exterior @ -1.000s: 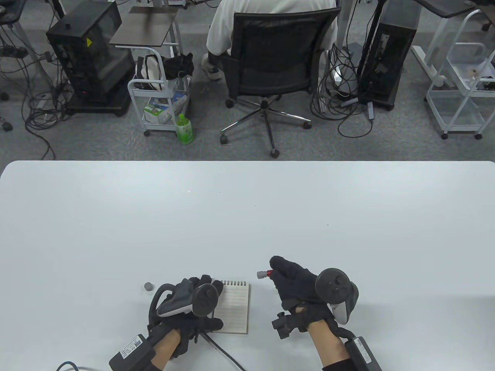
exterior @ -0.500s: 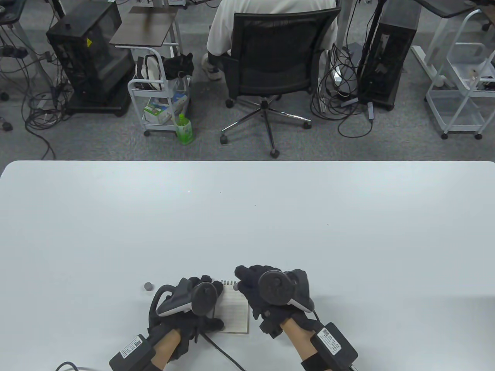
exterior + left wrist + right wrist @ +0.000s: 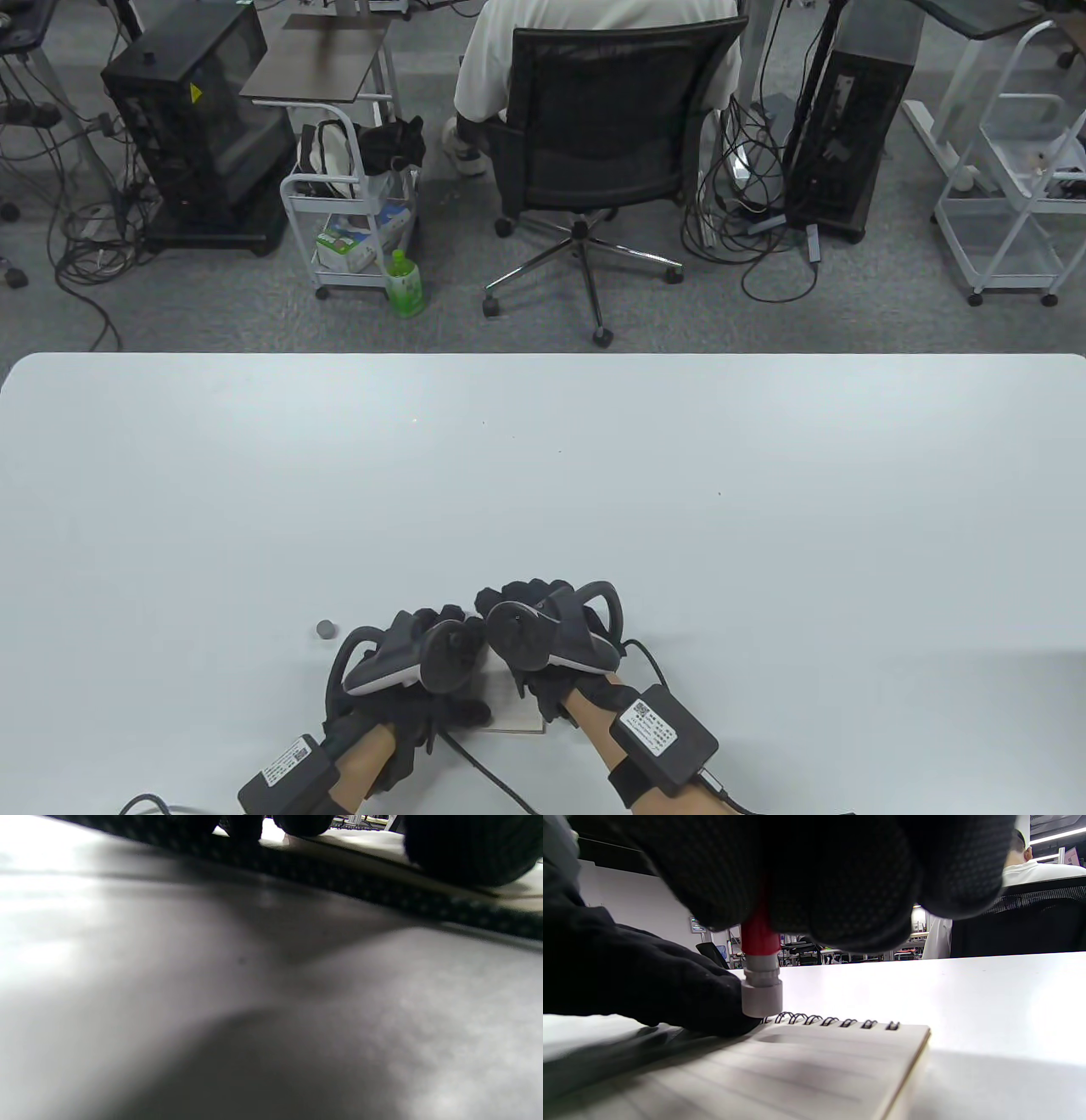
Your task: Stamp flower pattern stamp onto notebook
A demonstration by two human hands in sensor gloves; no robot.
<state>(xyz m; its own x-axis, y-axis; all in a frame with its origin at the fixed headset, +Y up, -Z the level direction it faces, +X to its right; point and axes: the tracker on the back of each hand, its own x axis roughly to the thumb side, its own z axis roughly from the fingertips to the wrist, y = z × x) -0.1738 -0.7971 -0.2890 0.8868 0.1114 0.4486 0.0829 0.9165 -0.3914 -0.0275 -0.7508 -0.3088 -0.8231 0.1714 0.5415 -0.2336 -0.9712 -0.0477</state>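
Now that right hand (image 3: 543,637) over notebook (image 3: 797,1065)

My white table (image 3: 543,475) runs the whole width in front of me, softly lit from above with a few small dark specks on it. Past its far edge there's grey carpet (image 3: 212,314). Someone in a white shirt (image 3: 594,25) sits with their back to me in a black mesh office chair (image 3: 594,127) on a chrome star base. Left of them, a white wire trolley (image 3: 352,221) with a green bottle (image 3: 405,284) beside it, and a black computer tower (image 3: 199,119). Cables (image 3: 747,229) tangle around another tower (image 3: 848,119) on the right, near a white rolling rack (image 3: 1014,170).
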